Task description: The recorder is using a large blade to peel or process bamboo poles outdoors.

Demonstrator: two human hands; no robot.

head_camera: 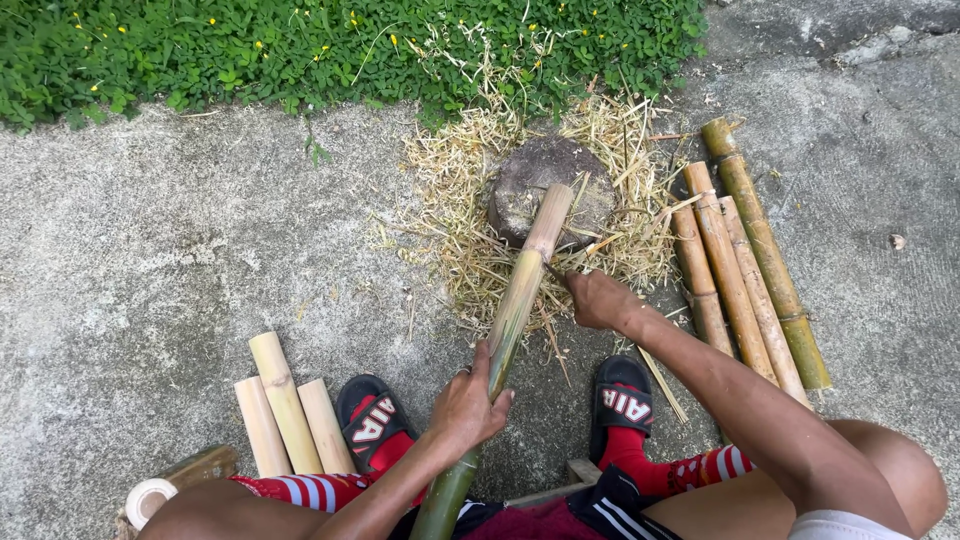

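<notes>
My left hand [468, 405] grips a long bamboo pole [520, 295] near its green lower part. The pole leans forward, and its pale peeled tip rests on a round wooden chopping block [528, 180]. My right hand [598, 298] is closed just right of the pole's middle, apparently around a tool handle; the blade is barely visible against the pole. Dry bamboo shavings [455, 225] ring the block.
Several unpeeled bamboo poles [745, 270] lie at the right. Three peeled pale pieces [285, 410] lie at the left near my feet in black slides [370, 415]. Concrete ground [160, 260] lies all around, with green plants [300, 45] along the far edge.
</notes>
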